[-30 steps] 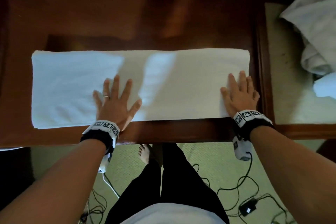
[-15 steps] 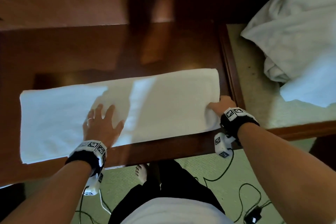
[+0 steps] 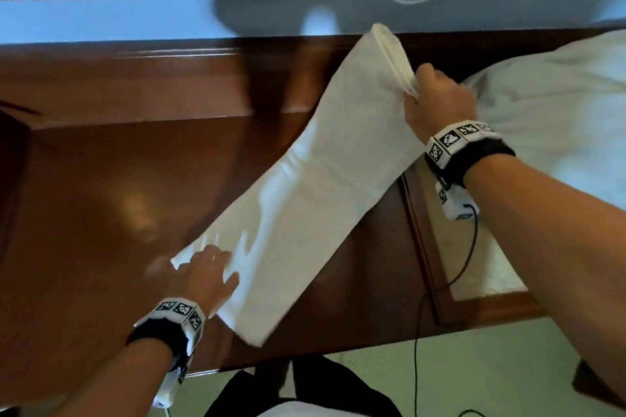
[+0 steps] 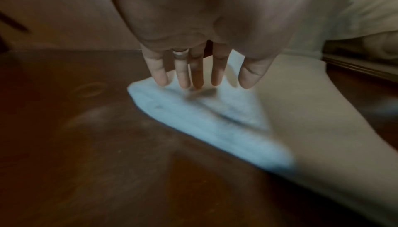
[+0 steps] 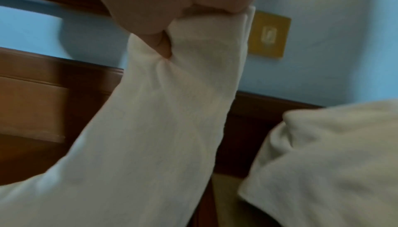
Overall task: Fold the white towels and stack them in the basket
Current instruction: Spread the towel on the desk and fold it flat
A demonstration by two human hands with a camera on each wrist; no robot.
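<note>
Right hand (image 3: 437, 101) pinches 1 end of the folded towel (image 3: 315, 186), raised off the tabletop (image 3: 101, 196); left hand (image 3: 206, 276), fingers spread, pins the other end near the front edge. Carry it across squarely, edges matched.

White towel (image 3: 315, 186), folded long (blurred), one end lifted, perhaps taut

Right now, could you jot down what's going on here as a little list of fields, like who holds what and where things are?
activity: folding a long white towel on a dark wooden table
right hand: grips one end of the towel, raised off the table
left hand: fingers straight, at the other end, which lies on the table
towel state: already folded into a long strip, slanting up toward the right hand
nearby: heap of white cloth on the right
basket: not in view
</note>
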